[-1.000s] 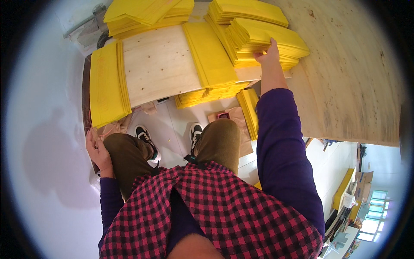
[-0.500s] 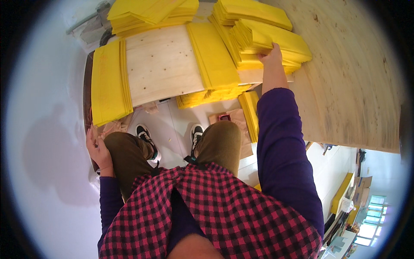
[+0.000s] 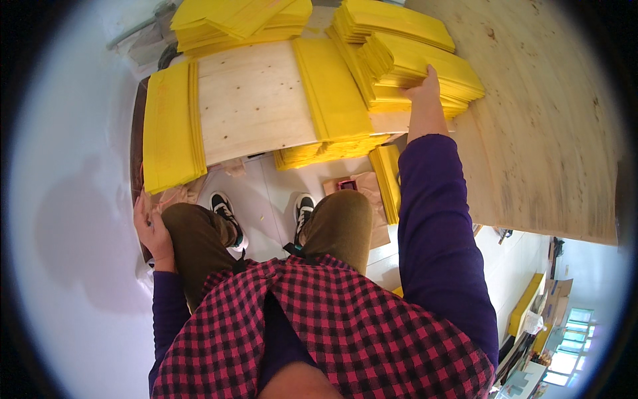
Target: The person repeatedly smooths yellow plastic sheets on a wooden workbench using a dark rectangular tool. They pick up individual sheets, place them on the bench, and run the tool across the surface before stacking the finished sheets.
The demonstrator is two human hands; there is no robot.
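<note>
Well, right hand (image 3: pixel 425 88): pinching the near edge of a folded yellow bundle (image 3: pixel 428 54), far right on the wooden tabletop (image 3: pixel 252 103).
Left hand (image 3: pixel 155 234): half open, apparently empty, beside the left knee (image 3: pixel 189 223).
Yellow bundle: might fan and slide if that one-edged grip slackens.

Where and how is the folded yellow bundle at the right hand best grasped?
Probably pinch the folded yellow bundle by its long near edge, from the person's side, where the right hand touches it: that edge faces the person, while the left end bulges.
</note>
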